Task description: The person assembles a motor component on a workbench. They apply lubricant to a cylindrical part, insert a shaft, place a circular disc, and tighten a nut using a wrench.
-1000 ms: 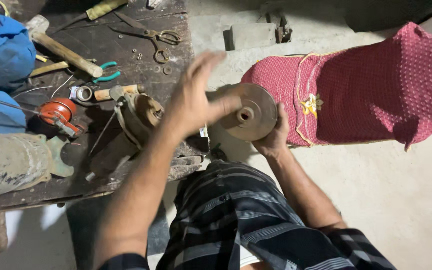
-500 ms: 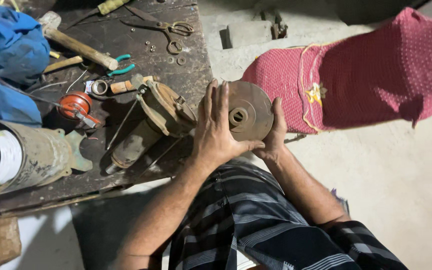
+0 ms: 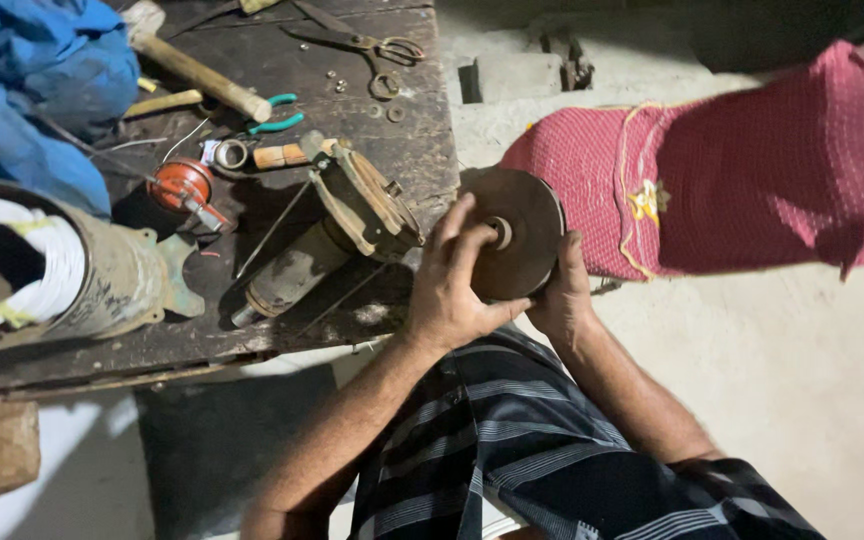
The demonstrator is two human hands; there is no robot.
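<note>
I hold a round brown metal disc (image 3: 527, 225) with a small hub hole at its centre, just off the right edge of the dark wooden workbench (image 3: 352, 90). My left hand (image 3: 449, 280) lies over the disc's left face with its fingers reaching toward the hub. My right hand (image 3: 562, 295) grips the disc's lower right rim from behind. A rusty motor part with a shaft and a flat end plate (image 3: 337, 225) lies on the bench just left of my left hand.
On the bench lie scissors (image 3: 362, 45), a wooden-handled hammer (image 3: 192, 65), green-handled pliers (image 3: 272, 115), a small red reel (image 3: 182, 185) and a motor housing with white windings (image 3: 42, 270). Blue cloth (image 3: 32, 80) sits far left. A red dotted cushion (image 3: 752, 165) is on the right.
My left hand came down from a raised, blurred position onto the disc's face and now rests against it. The right hand kept hold of the disc.
</note>
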